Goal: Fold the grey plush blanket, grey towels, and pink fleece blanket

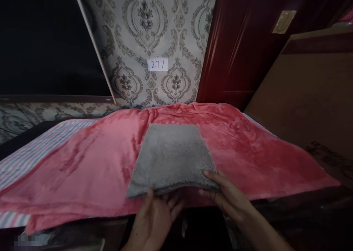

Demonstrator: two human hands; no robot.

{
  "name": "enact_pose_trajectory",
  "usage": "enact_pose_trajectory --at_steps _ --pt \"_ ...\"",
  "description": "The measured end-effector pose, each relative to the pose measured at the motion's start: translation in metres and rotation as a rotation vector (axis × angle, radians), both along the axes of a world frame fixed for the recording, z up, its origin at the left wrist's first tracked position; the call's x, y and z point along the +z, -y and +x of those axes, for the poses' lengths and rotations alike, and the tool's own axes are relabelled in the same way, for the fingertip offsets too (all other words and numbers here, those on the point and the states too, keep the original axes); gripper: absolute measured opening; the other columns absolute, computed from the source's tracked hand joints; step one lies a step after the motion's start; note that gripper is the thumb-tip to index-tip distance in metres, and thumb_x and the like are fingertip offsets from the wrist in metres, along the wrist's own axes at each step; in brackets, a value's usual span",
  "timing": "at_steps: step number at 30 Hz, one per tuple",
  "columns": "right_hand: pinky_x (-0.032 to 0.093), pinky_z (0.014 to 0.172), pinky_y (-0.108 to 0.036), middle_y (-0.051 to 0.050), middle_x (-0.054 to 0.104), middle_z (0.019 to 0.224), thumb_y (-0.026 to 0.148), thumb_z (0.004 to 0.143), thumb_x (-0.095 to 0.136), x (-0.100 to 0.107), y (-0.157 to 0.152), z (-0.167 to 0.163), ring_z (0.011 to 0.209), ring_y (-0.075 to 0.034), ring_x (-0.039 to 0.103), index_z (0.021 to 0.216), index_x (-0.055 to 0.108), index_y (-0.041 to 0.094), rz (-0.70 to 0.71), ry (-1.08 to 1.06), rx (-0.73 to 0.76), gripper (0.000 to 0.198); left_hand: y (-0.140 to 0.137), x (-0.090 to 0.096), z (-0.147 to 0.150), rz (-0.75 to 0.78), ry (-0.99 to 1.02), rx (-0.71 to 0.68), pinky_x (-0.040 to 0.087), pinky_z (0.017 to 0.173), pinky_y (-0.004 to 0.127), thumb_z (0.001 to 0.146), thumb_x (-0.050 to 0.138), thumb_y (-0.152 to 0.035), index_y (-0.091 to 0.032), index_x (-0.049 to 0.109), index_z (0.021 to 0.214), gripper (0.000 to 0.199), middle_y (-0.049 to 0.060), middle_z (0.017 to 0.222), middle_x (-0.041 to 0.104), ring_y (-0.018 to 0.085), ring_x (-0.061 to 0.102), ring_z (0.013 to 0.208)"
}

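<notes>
A grey, plush folded cloth (173,153), which looks like a towel, lies on a pink fleece blanket (93,162). At its near edge my left hand (154,221) is turned palm up, thumb against the edge and fingertips reaching under it. My right hand (228,195) grips the near right corner, thumb on top and the other fingers below. Between the hands the near edge bows slightly upward, showing stacked layers. Parts of the fingers are hidden beneath the cloth.
Striped fabric (52,137) shows under the blanket at the left. Behind stand a dark screen (49,45) and a patterned wall with a "277" label (157,64). A large cardboard box (309,92) and a dark red panel (228,41) bound the right.
</notes>
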State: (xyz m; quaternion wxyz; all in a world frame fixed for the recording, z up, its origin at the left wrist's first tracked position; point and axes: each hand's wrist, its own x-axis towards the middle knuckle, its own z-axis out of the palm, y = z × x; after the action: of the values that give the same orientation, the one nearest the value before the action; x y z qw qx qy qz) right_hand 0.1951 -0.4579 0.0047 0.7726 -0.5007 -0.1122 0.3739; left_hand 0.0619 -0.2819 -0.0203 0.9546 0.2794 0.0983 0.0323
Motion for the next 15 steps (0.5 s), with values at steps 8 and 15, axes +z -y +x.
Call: enact_pose_trajectory --at_steps 8,15 --pt "0.056 0.091 -0.049 -0.009 0.073 0.100 0.044 0.078 0.064 -0.031 0.005 0.000 0.102 -0.031 0.068 0.109 0.066 0.026 -0.019 0.059 0.093 0.037 -0.016 0.022 -0.016 0.082 -0.401 0.318 0.059 0.097 0.044 0.082 0.072 -0.016 -0.027 0.049 0.145 0.068 0.008 0.132 0.068 0.028 0.067 0.119" --pt "0.054 0.088 -0.037 -0.006 0.071 0.086 0.041 0.081 0.061 -0.022 -0.019 0.110 0.083 -0.021 0.068 0.091 0.059 0.022 -0.133 0.072 0.036 0.022 -0.035 0.034 -0.029 0.222 -0.340 0.404 0.065 0.085 0.038 0.071 0.083 -0.015 -0.023 0.059 0.132 0.067 0.007 0.118 0.075 0.030 0.073 0.105"
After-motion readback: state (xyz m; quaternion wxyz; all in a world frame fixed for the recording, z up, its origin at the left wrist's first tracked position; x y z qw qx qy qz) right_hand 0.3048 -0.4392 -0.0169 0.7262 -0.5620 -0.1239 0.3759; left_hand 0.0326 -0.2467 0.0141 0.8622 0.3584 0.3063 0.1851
